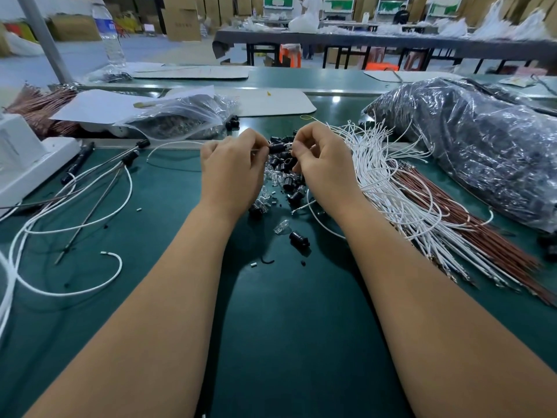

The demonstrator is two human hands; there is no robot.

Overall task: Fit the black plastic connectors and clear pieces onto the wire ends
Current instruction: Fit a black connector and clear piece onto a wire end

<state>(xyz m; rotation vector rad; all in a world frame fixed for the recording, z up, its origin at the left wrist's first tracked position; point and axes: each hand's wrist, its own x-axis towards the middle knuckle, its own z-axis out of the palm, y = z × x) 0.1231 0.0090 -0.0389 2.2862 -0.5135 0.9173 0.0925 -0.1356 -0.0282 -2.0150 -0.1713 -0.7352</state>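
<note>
Both of your hands are up over the loose pile of parts in the middle of the green counter, and the step in hand looks to be the fitting itself: pushing a wire end into a black connector. Your left hand has its fingers curled in a pinch on the end of a white wire, which loops away to the left from your knuckles. Your right hand has its fingers curled too, pinching a black connector that sits right between the two hands, level with the wire end. Whether the wire tip has already entered the connector you cannot tell from here, because your fingertips cover the joint. Below your hands lies the pile of black connectors mixed with clear pieces, and one black connector and one clear piece lie apart, nearer to you. The unworked white wires fan out just right of your right hand, with brown wires beyond them. Finished-looking wires with black ends lie to the left. My judgement is that the next move calls for keeping wire and connector in line and pressing them straight together until the end seats, then reaching down for a clear piece. Take care not to bend the thin wire tip.
</note>
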